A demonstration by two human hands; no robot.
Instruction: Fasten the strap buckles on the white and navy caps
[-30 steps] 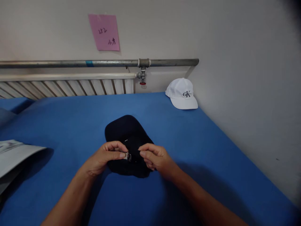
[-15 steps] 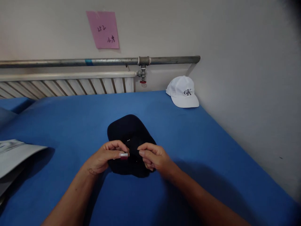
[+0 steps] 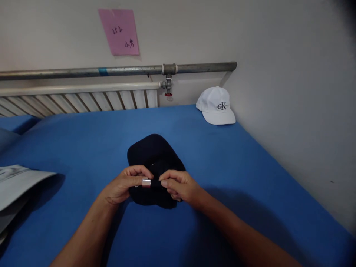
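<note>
A: Head view, nearest the black cap (image 3: 154,159) on the blue sheet (image 3: 83,148): left hand (image 3: 122,187) pinching the silver buckle (image 3: 146,182), right hand (image 3: 180,185) pinching the strap (image 3: 155,183) beside it.

B: Strap-adjusting, seemingly; next, a steady pull through the buckle. Beyond the black cap, far right: white cap (image 3: 217,105) under the pipe (image 3: 111,70).

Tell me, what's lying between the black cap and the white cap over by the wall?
Nothing: in the head view, only bare blue cloth stretches from the black cap to the white cap.
</note>
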